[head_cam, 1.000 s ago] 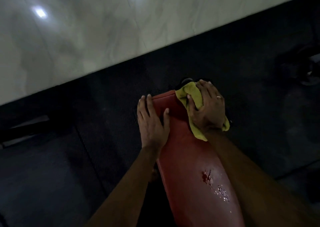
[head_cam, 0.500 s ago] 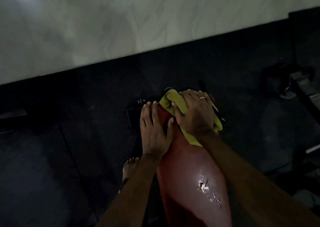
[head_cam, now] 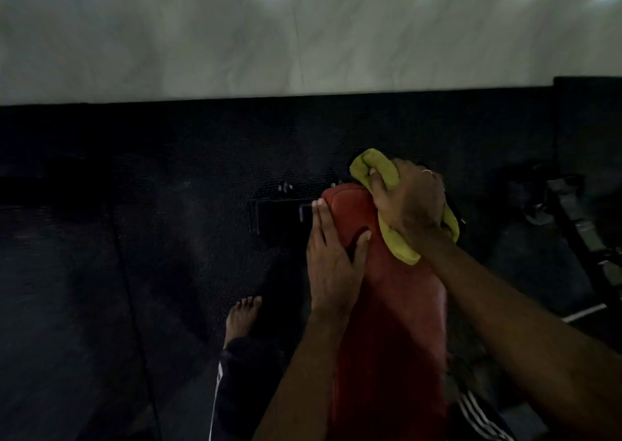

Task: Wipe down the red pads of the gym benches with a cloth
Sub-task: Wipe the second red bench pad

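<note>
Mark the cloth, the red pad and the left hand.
yellow cloth (head_cam: 400, 249), head view, on the fold below the right hand.
red pad (head_cam: 390, 333), head view, on its bare middle surface.
left hand (head_cam: 331, 265), head view, on the back of the hand.

Red pad (head_cam: 387, 323) – smooth vinyl-like, slight sheen; yellow cloth (head_cam: 400, 249) soft, matt; floor mat (head_cam: 185, 238) w/ rough pebbled texture.

Dim, soft blur, ceiling-light glare
</note>
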